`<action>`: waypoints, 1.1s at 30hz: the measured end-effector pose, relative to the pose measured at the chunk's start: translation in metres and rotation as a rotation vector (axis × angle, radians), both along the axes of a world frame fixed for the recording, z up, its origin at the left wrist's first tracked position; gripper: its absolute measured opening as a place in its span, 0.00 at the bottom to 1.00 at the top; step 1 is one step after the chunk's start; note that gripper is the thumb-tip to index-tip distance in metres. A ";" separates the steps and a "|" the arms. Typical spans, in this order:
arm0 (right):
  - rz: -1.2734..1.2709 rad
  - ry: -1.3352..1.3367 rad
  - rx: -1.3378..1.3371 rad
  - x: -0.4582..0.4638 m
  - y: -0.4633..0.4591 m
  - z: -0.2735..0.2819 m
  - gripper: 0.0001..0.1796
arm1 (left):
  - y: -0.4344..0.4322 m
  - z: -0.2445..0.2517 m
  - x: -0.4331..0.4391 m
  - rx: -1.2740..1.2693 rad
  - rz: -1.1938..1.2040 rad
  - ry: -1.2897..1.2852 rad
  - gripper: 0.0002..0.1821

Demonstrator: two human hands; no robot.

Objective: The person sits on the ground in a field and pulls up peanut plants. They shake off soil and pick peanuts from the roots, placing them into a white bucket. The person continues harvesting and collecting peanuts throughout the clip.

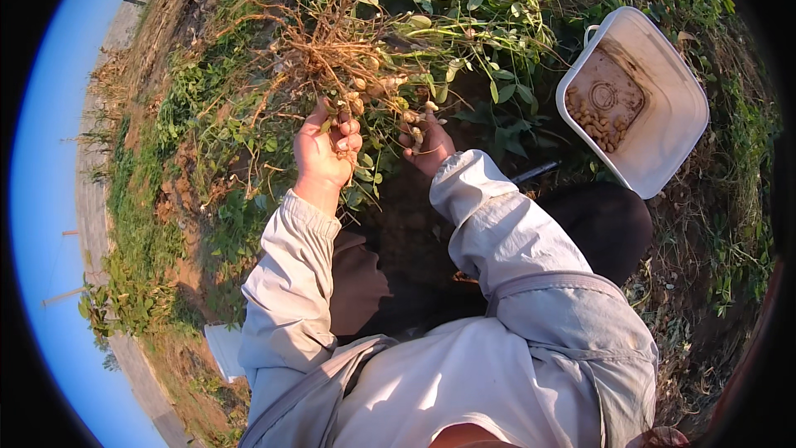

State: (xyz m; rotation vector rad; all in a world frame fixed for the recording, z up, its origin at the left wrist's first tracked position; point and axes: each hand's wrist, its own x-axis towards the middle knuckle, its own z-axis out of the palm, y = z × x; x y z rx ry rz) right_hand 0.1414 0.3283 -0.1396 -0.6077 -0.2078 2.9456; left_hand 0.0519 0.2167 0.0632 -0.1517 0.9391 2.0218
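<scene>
Before me is an uprooted peanut plant, its tangled brown roots (329, 53) turned up and peanut pods (354, 102) hanging among them. My left hand (326, 146) is closed around some of the pods and thin root strands at the lower edge of the tangle. Just to its right, my right hand (430, 144) has its fingers curled around a few pale pods (415, 118). Leafy green stems (491, 37) spread behind and to the right of the roots.
A white plastic bucket (675, 112) stands tilted at the right, with loose peanuts (600, 127) in its bottom. A dark rod-like thing (535, 172) lies near my right knee (600, 230). Behind my left arm is another white container (225, 351), partly hidden. Green plants cover the ground around.
</scene>
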 end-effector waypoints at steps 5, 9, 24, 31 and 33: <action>0.030 0.033 -0.010 0.015 0.006 0.031 0.16 | 0.001 -0.003 -0.003 0.026 -0.032 -0.003 0.13; 0.005 0.044 0.157 0.031 0.007 0.055 0.19 | 0.001 -0.005 -0.006 0.011 -0.047 0.050 0.13; -0.005 -0.005 0.124 0.023 0.013 0.078 0.15 | -0.004 -0.004 0.005 -0.346 -0.207 0.335 0.17; -0.127 0.012 0.104 0.028 0.008 0.074 0.08 | 0.007 -0.003 0.009 -1.108 -0.974 0.564 0.38; -0.141 -0.076 0.162 0.029 0.001 0.082 0.05 | 0.001 -0.019 0.027 -0.954 -0.812 0.663 0.41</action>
